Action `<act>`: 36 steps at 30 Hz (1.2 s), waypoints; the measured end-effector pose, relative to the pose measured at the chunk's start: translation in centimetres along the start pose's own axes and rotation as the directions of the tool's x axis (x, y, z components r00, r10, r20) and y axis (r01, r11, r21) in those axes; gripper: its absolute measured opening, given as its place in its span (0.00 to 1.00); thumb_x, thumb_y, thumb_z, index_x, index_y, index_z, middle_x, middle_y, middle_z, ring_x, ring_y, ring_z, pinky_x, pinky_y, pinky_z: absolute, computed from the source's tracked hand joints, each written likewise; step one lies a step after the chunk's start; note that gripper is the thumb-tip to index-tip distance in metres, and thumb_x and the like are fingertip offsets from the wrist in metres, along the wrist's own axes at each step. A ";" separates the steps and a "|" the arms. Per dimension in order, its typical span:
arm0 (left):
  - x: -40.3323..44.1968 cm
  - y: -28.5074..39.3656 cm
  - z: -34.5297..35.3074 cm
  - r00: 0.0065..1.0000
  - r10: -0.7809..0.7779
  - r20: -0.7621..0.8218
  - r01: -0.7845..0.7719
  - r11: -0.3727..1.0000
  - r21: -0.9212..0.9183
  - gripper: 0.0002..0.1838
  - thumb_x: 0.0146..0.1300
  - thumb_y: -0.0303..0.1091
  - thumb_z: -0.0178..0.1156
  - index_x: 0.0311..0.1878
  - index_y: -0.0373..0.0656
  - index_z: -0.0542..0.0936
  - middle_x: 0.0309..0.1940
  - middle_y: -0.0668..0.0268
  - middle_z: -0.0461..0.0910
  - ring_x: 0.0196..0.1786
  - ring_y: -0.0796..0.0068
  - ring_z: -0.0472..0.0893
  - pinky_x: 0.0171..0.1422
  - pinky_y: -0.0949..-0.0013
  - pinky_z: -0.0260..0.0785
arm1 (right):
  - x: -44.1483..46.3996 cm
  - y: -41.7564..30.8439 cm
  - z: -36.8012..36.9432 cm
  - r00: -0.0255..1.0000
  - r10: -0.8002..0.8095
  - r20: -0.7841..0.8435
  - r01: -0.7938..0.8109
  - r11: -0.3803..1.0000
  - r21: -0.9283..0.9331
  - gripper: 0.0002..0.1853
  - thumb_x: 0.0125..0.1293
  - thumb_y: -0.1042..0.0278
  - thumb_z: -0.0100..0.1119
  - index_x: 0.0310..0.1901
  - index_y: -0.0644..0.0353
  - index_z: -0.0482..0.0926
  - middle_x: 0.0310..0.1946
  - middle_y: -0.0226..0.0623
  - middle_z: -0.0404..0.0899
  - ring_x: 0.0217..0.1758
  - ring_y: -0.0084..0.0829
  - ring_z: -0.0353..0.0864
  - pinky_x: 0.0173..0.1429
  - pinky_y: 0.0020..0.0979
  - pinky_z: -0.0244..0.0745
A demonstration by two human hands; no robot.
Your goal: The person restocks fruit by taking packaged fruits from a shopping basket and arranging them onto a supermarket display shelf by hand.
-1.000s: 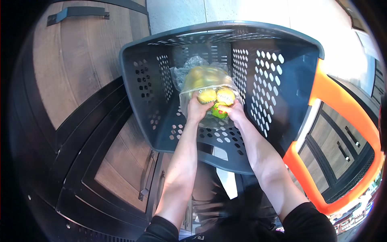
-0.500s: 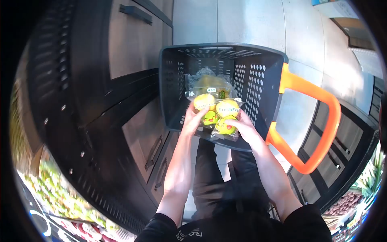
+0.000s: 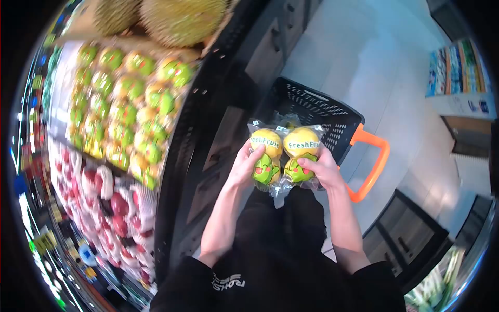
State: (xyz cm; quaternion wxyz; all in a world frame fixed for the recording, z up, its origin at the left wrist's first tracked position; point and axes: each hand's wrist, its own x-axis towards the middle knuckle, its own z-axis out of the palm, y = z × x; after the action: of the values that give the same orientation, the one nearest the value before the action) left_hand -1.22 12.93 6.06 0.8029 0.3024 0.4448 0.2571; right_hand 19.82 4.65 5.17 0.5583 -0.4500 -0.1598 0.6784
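Observation:
Two clear plastic packs of yellow fruit are held side by side above my lap. My left hand [image 3: 246, 165] is wrapped round the left fruit pack [image 3: 266, 143], its thumb across the front. Around the right fruit pack [image 3: 302, 144] my right hand [image 3: 323, 167] is closed, thumb on the green label. Both packs show "FreshFruit" lettering above a green smiling face. Behind them stands a dark perforated basket [image 3: 317, 106] with an orange handle [image 3: 382, 165]. Part of a clear bag [image 3: 287, 120] shows inside the basket; the rest is hidden by the packs.
On the left, a display holds rows of similar yellow-green fruit packs [image 3: 125, 112], with red fruit in white foam nets [image 3: 117, 208] below and durians [image 3: 182, 18] above. Dark cabinets [image 3: 410, 234] and leafy produce [image 3: 436, 281] are at right. Shelves of packets [image 3: 457, 67] stand upper right.
The two fruit packs have come up out of the basket in my hands, closer to my body. The view has swung left, bringing the fruit display in; the basket now sits farther off, behind the packs.

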 end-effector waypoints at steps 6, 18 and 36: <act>-9.7 2.2 -1.4 0.984 0.176 -0.024 -0.178 0.978 -0.106 0.43 0.50 0.28 0.72 0.69 0.40 0.61 0.59 0.61 0.73 0.62 0.66 0.73 0.68 0.62 0.65 | -2.3 -1.8 7.3 0.994 0.035 0.105 -0.026 0.996 -0.086 0.29 0.62 0.71 0.68 0.63 0.63 0.67 0.53 0.34 0.76 0.56 0.25 0.76 0.60 0.29 0.72; -21.6 9.8 -7.9 0.829 0.546 -0.125 -0.557 0.826 -0.086 0.48 0.61 0.26 0.63 0.76 0.36 0.43 0.68 0.55 0.62 0.69 0.64 0.66 0.71 0.61 0.61 | -3.9 -1.0 23.2 0.960 -0.032 0.279 0.081 0.983 -0.165 0.24 0.71 0.60 0.56 0.63 0.66 0.67 0.56 0.36 0.75 0.58 0.26 0.75 0.63 0.29 0.69; -28.0 14.2 -16.4 0.637 0.736 -0.227 -0.767 0.636 -0.090 0.33 0.71 0.26 0.49 0.75 0.37 0.48 0.68 0.55 0.62 0.68 0.64 0.68 0.69 0.59 0.65 | -3.9 1.7 37.0 0.875 -0.145 0.461 0.301 0.910 -0.284 0.29 0.71 0.53 0.56 0.63 0.68 0.66 0.54 0.37 0.77 0.55 0.24 0.76 0.61 0.28 0.70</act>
State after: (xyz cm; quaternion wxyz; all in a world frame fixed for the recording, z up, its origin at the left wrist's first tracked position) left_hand -30.75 7.80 24.95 0.6050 0.3643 0.3192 0.6319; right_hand -10.52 11.12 25.70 0.4964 -0.3587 -0.4478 0.6515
